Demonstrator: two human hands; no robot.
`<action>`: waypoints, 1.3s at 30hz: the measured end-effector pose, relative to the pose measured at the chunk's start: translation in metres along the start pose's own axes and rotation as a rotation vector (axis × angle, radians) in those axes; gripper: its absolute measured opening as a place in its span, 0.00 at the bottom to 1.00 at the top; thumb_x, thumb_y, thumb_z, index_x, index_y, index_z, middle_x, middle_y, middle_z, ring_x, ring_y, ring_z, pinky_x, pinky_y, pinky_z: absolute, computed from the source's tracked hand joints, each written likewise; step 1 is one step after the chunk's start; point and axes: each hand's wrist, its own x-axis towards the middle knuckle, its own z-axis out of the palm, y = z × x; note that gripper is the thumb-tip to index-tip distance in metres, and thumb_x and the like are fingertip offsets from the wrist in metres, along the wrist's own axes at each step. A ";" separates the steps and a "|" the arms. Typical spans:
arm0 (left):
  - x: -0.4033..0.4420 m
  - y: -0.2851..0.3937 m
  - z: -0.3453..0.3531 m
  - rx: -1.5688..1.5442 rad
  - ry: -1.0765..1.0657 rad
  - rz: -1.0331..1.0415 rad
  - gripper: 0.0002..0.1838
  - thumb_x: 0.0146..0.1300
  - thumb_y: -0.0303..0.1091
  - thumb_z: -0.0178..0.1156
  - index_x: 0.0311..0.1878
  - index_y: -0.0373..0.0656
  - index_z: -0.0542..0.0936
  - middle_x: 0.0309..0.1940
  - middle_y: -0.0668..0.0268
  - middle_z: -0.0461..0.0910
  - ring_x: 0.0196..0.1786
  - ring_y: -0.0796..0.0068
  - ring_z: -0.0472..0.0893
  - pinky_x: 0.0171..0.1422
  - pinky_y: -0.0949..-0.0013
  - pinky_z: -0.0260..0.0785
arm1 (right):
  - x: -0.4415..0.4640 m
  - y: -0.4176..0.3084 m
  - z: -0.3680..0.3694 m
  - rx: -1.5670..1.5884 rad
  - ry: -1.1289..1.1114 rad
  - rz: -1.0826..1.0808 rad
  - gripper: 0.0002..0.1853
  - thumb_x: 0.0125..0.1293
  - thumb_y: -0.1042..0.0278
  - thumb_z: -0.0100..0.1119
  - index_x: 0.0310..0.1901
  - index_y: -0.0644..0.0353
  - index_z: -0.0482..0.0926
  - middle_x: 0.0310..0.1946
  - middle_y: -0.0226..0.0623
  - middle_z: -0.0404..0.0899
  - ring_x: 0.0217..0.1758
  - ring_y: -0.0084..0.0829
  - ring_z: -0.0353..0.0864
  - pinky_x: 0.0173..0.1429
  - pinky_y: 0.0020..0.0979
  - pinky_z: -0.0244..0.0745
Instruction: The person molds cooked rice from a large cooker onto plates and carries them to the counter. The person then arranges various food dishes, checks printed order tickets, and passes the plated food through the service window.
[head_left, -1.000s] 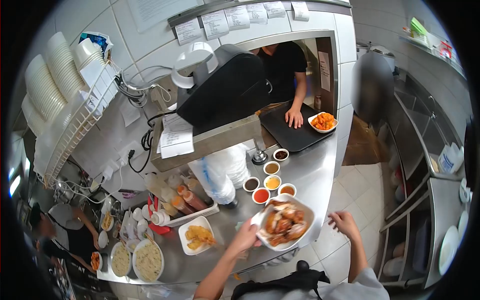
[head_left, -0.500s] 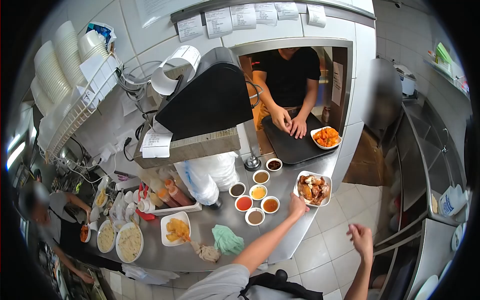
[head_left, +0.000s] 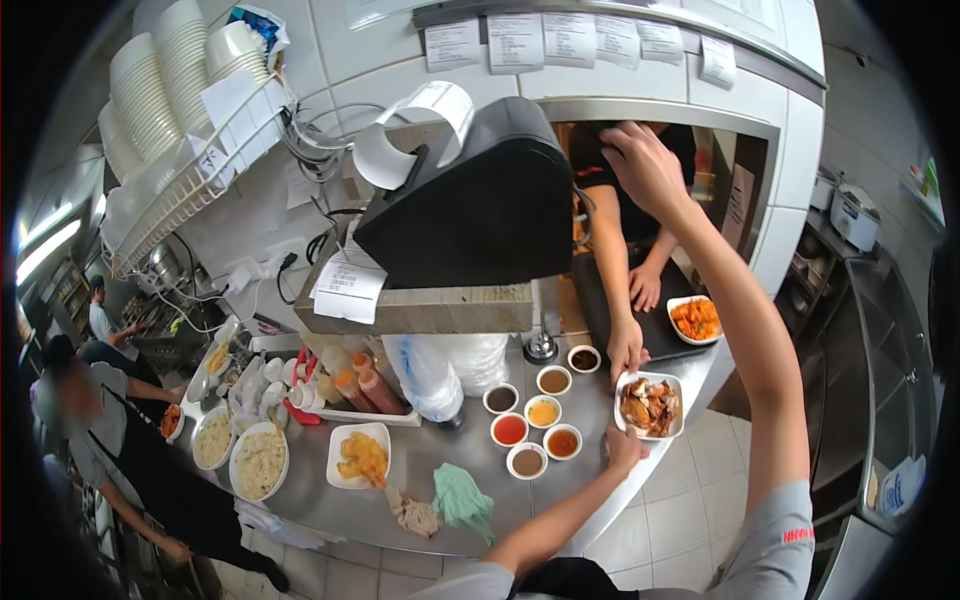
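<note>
My left hand grips the near edge of a white square bowl of browned, glazed chicken pieces at the counter's right side. Across the bowl, a person's hand reaches through the hatch and meets its far edge. My right hand is raised high in front of the hatch opening, fingers stretched and apart, with nothing seen in it. Behind the bowl, a black tray carries a white bowl of orange-red food.
Several small sauce cups stand left of the bowl. Further left are a green cloth, a bowl of fried food, rice bowls and sauce bottles. A black printer sits above the counter. Another person works at far left.
My right hand has risen from low right up to the hatch. The person's hand beyond the counter has come forward from the tray to the chicken bowl, still in my left hand.
</note>
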 end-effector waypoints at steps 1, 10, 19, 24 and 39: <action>-0.004 -0.004 0.000 -0.005 -0.009 -0.052 0.30 0.64 0.44 0.45 0.56 0.30 0.48 0.34 0.44 0.74 0.18 0.68 0.78 0.20 0.70 0.73 | 0.025 0.003 0.018 -0.048 -0.044 -0.036 0.08 0.56 0.69 0.51 0.38 0.56 0.76 0.38 0.37 0.72 0.45 0.38 0.72 0.42 0.39 0.73; -0.119 0.007 -0.088 0.133 -0.452 0.415 0.17 0.68 0.39 0.41 0.35 0.37 0.74 0.27 0.68 0.76 0.29 0.79 0.74 0.36 0.73 0.68 | 0.150 0.060 0.180 0.413 -0.084 -0.172 0.15 0.61 0.67 0.47 0.49 0.54 0.74 0.63 0.36 0.59 0.58 0.35 0.67 0.57 0.33 0.66; -0.161 -0.015 -0.095 0.132 -0.510 0.432 0.19 0.60 0.52 0.51 0.37 0.43 0.73 0.34 0.67 0.74 0.43 0.77 0.72 0.49 0.71 0.62 | 0.094 -0.014 0.033 0.052 0.384 -0.321 0.05 0.57 0.66 0.58 0.32 0.57 0.77 0.38 0.34 0.73 0.42 0.34 0.75 0.59 0.41 0.63; -0.188 -0.003 -0.137 0.490 -0.539 0.659 0.18 0.54 0.38 0.59 0.47 0.43 0.71 0.48 0.63 0.69 0.54 0.67 0.66 0.58 0.63 0.56 | -0.079 0.023 -0.063 -0.435 0.597 -0.039 0.15 0.58 0.58 0.58 0.38 0.62 0.74 0.33 0.37 0.78 0.32 0.31 0.77 0.34 0.27 0.74; -0.100 -0.008 -0.120 1.072 -0.132 0.790 0.15 0.55 0.32 0.54 0.47 0.44 0.74 0.46 0.63 0.70 0.50 0.65 0.70 0.48 0.63 0.60 | -0.441 -0.161 -0.092 0.314 -0.678 0.600 0.12 0.53 0.64 0.56 0.40 0.54 0.79 0.50 0.34 0.71 0.48 0.38 0.69 0.49 0.35 0.63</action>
